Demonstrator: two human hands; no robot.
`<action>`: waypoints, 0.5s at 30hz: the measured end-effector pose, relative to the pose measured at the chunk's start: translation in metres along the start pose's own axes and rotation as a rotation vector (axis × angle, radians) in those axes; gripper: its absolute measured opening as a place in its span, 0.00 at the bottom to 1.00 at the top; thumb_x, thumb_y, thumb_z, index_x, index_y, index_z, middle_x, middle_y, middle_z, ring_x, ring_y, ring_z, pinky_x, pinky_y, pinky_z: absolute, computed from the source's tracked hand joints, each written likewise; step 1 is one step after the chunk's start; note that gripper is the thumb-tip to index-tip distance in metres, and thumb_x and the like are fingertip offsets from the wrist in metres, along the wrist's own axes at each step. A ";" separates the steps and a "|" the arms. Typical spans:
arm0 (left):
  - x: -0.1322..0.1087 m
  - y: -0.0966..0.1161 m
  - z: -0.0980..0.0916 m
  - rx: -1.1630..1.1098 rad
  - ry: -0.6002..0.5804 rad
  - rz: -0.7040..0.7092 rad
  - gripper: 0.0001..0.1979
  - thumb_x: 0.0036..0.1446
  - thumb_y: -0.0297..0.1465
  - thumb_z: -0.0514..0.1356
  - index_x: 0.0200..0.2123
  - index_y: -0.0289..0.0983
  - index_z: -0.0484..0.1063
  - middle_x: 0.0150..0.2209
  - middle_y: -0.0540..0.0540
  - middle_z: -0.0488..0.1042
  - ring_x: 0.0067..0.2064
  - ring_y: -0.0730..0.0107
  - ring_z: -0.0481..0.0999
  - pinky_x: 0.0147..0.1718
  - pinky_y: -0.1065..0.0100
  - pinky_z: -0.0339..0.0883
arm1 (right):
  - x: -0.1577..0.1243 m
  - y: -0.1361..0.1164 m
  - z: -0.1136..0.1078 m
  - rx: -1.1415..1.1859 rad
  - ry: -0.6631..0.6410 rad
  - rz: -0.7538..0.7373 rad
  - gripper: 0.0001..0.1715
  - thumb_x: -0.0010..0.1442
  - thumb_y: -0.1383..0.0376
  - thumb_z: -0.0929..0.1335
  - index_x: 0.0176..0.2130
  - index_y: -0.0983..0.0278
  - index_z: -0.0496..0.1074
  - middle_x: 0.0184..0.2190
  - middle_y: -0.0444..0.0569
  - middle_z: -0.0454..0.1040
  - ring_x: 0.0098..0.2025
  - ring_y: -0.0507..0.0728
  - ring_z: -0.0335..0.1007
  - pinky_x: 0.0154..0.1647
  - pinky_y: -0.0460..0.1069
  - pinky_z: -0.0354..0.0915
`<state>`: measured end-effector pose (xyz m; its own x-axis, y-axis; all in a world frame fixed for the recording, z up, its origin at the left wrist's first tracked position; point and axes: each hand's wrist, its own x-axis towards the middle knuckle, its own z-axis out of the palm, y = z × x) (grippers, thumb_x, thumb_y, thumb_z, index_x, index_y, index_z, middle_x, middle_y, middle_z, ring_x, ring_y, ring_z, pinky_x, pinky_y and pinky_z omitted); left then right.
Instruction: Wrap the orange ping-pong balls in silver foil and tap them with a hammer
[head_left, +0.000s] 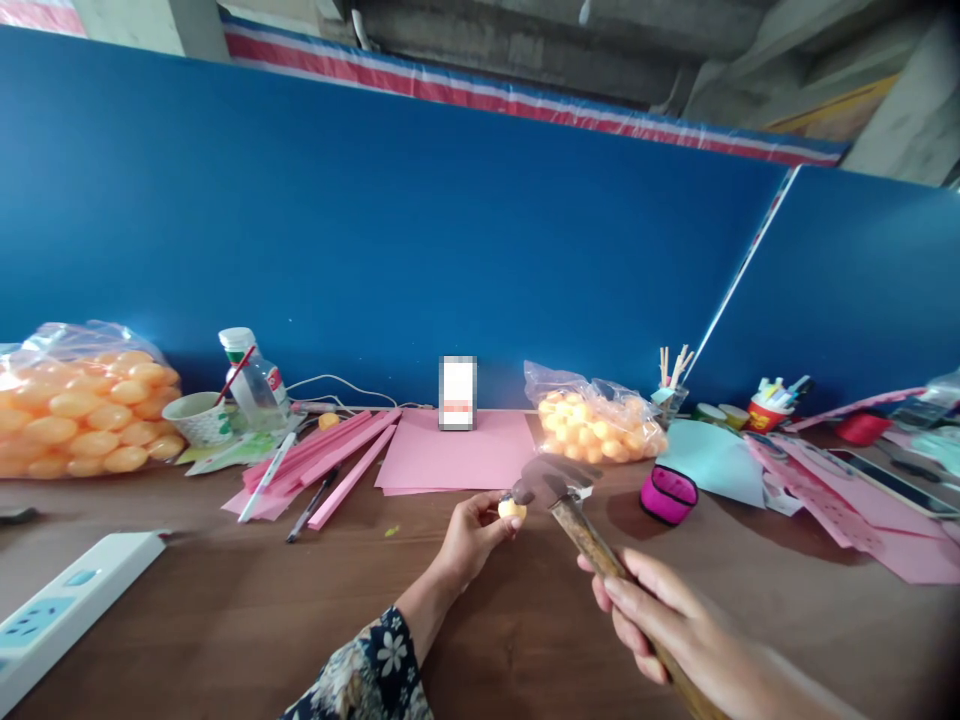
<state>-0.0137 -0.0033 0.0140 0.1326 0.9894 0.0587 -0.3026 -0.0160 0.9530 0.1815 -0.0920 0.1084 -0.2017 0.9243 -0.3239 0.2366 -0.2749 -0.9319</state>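
Observation:
My left hand pinches a small pale-yellow ball between thumb and fingers, just above the brown table. A dark bit sits on top of the ball, too small to make out. Wrapped round the wooden handle of a hammer is my right hand. The hammer's dark metal head is slightly blurred and lies over or against the top of the ball; whether they touch I cannot tell. Behind the hands lie pink paper sheets and a clear bag of small yellow balls.
At far left are a large bag of orange balls and a white power strip. A paper cup, a plastic bottle and pink strips stand or lie nearby. Right of the hammer sits a magenta band.

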 end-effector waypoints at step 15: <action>-0.002 0.001 0.001 -0.038 -0.027 0.019 0.15 0.40 0.33 0.66 0.33 0.31 0.75 0.24 0.49 0.70 0.25 0.76 0.65 0.28 0.72 0.60 | 0.001 0.000 -0.002 0.070 -0.008 0.016 0.23 0.54 0.52 0.65 0.44 0.64 0.66 0.30 0.46 0.64 0.25 0.48 0.55 0.19 0.42 0.54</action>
<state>-0.0136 -0.0050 0.0156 0.1515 0.9847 0.0855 -0.3407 -0.0291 0.9397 0.1830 -0.0907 0.1088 -0.2065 0.9176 -0.3396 0.1731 -0.3073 -0.9357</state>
